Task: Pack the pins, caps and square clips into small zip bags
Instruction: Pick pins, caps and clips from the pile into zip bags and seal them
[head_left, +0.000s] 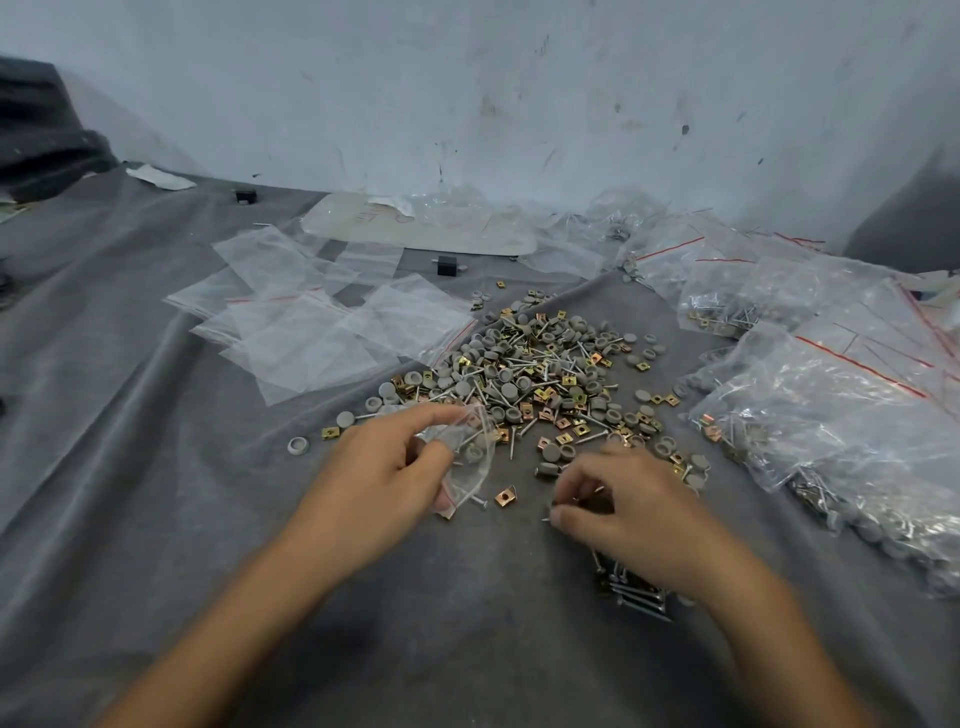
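Note:
A loose heap (545, 379) of grey caps, metal pins and gold square clips lies on the grey cloth in the middle. My left hand (384, 478) pinches a small clear zip bag (470, 457) at the heap's near edge; a few parts show inside it. My right hand (618, 504) has its fingers curled over small parts at the heap's near right edge, with pin tips showing between thumb and fingers. A single gold clip (505, 497) lies between my hands. Several pins (631, 592) lie bunched under my right wrist.
Empty zip bags (311, 322) are spread flat at the left of the heap. Filled bags (831, 395) pile up along the right side. A pale board (415, 228) under loose plastic lies against the wall, with two small black blocks (445, 266) nearby.

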